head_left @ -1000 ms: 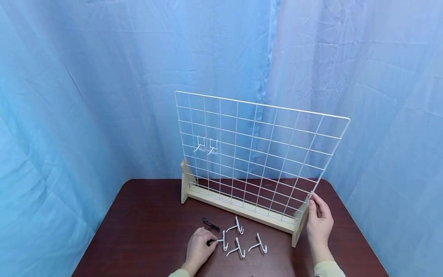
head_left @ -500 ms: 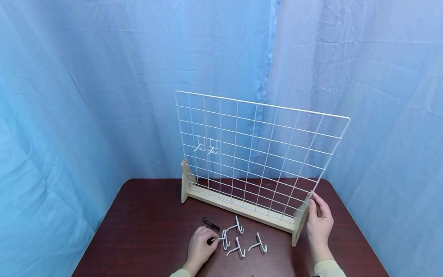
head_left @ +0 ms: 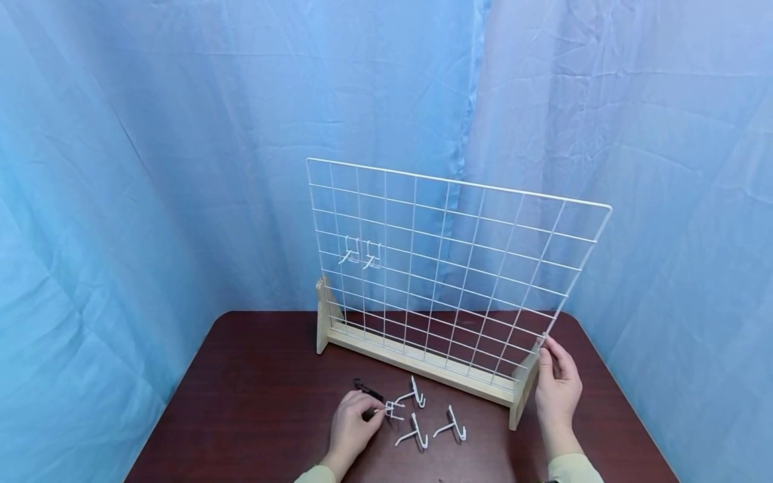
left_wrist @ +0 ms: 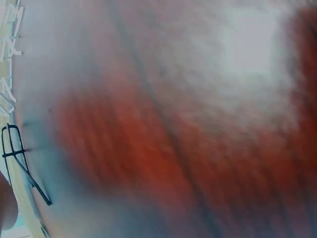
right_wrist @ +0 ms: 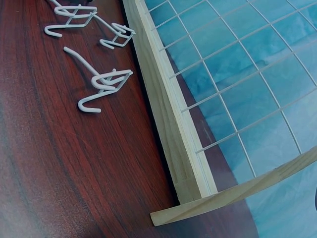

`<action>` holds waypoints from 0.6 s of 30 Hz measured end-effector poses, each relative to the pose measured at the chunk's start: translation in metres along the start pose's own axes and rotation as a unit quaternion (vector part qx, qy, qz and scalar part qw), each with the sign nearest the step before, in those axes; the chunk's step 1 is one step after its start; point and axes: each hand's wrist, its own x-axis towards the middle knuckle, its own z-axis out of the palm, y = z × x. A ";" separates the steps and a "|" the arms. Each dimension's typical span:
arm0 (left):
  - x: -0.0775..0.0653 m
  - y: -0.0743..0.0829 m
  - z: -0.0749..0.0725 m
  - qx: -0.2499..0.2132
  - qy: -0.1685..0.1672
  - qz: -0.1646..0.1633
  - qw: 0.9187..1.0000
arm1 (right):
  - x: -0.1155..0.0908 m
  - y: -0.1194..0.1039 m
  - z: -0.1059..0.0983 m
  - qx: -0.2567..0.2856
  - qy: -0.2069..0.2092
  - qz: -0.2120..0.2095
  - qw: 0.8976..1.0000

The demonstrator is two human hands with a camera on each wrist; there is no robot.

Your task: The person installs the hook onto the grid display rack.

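Note:
My left hand [head_left: 355,422] pinches a white wire hook [head_left: 395,410] between thumb and fingertips, low over the table. Just beyond its fingers lies a black wire hook [head_left: 370,392], seen larger in the left wrist view [left_wrist: 14,152]. Three loose white hooks lie to the right, among them a far one [head_left: 419,396], a near one [head_left: 415,433] and a right one [head_left: 451,426]. With thumb and fingers my right hand [head_left: 558,388] grips the right end of the wooden stand [head_left: 423,367], at the edge of the white wire grid [head_left: 461,184].
Two white hooks [head_left: 372,260] hang side by side on the grid's left part. The stand rests at an angle on the dark red table [head_left: 253,376], its right end nearer me. Blue curtains [head_left: 229,134] surround the table.
My left hand has tilted the white hook and shifted it slightly up, so its wire prongs now point right. The right hand, stand and other hooks have stayed put.

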 end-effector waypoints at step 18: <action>0.031 0.023 0.002 -0.036 0.046 -0.101 0.993 | 0.000 0.000 0.000 -0.005 -0.001 0.000 1.000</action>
